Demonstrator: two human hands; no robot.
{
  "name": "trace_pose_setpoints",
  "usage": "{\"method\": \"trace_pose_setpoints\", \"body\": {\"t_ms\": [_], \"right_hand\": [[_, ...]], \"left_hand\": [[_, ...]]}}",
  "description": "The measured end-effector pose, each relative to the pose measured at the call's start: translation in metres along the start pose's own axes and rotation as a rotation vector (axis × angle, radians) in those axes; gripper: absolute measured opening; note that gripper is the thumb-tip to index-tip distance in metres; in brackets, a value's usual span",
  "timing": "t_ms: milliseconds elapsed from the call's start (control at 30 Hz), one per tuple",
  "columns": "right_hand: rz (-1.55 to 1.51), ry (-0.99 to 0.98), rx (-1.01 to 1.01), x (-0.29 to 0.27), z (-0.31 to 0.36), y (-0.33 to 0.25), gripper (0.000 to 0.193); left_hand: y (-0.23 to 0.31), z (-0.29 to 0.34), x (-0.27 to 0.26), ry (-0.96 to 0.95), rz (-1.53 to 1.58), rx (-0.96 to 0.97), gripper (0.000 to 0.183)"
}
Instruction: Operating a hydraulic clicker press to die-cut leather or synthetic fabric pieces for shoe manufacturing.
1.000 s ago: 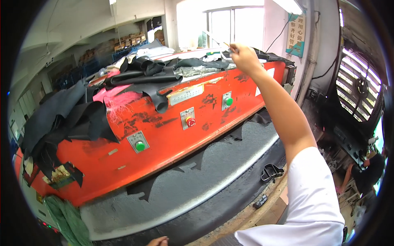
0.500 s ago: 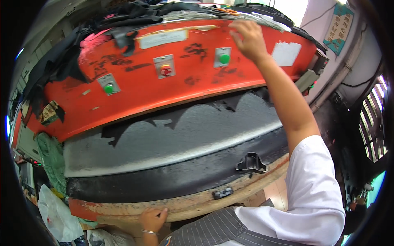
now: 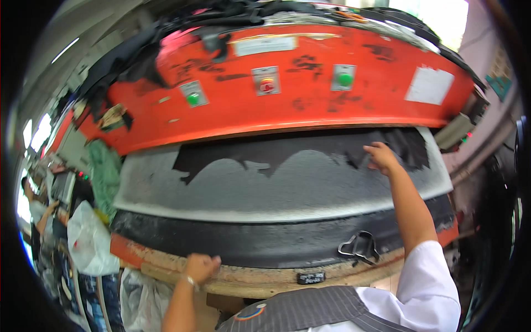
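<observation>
My right hand (image 3: 381, 158) is over the far right of the grey board (image 3: 254, 191), fingers partly stretched and apart, with nothing visible in them. Beneath and beside it lies a black sheet (image 3: 310, 145) with scalloped cut-outs along its near edge, rumpled at its right end. Whether the fingertips touch the sheet I cannot tell. My left hand (image 3: 200, 268) is at the wooden front edge (image 3: 249, 278), fingers curled in, nothing seen in them. A metal cutting die (image 3: 359, 247) sits on the black front ledge (image 3: 265, 238), nearer my right arm.
Behind the board stands a red machine beam (image 3: 221, 116) with two green buttons and a red one. Black scraps (image 3: 133, 52) drape over its top. A small black block (image 3: 311, 278) is on the wooden edge. White plastic bags (image 3: 91, 240) and green sacking (image 3: 104, 171) are at left.
My right hand has come down from the red beam's top to the black sheet. My left hand has stayed by the wooden edge. The whole view has shifted, showing more of the sheet.
</observation>
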State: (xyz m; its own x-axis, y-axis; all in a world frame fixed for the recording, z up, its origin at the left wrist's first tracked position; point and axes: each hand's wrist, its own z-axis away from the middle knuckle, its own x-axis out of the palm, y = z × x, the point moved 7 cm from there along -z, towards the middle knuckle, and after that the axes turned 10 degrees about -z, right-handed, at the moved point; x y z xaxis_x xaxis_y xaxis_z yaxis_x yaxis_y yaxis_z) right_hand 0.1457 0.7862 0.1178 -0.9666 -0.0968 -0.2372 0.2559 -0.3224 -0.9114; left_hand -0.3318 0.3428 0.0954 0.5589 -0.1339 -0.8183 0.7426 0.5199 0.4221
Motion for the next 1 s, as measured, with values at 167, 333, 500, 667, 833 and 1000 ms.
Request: {"method": "trace_pose_setpoints", "body": {"t_ms": [167,333,500,667,833,1000], "right_hand": [[-0.244,0.112,0.009,0.006,-0.004,0.006,0.08],[0.027,0.263,0.077,0.039,-0.019,0.019,0.079],[0.031,0.473,0.126,0.01,-0.056,0.029,0.08],[0.081,0.626,0.053,0.033,-0.048,0.029,0.069],[0.775,0.568,-0.143,0.06,-0.044,0.006,0.043],[0.805,0.584,-0.216,0.066,-0.038,-0.001,0.04]], "left_hand": [[-0.075,-0.164,-0.089,0.517,0.419,-0.091,0.032],[-0.13,-0.272,-0.17,0.821,0.013,-0.29,0.042],[-0.07,-0.334,-0.179,0.504,-0.149,-0.399,0.052],[-0.076,-0.325,-0.185,0.398,-0.29,-0.433,0.05],[-0.135,-0.321,-0.205,0.546,-0.67,-0.338,0.049],[-0.17,-0.306,-0.216,0.698,-0.264,-0.197,0.047]]}}
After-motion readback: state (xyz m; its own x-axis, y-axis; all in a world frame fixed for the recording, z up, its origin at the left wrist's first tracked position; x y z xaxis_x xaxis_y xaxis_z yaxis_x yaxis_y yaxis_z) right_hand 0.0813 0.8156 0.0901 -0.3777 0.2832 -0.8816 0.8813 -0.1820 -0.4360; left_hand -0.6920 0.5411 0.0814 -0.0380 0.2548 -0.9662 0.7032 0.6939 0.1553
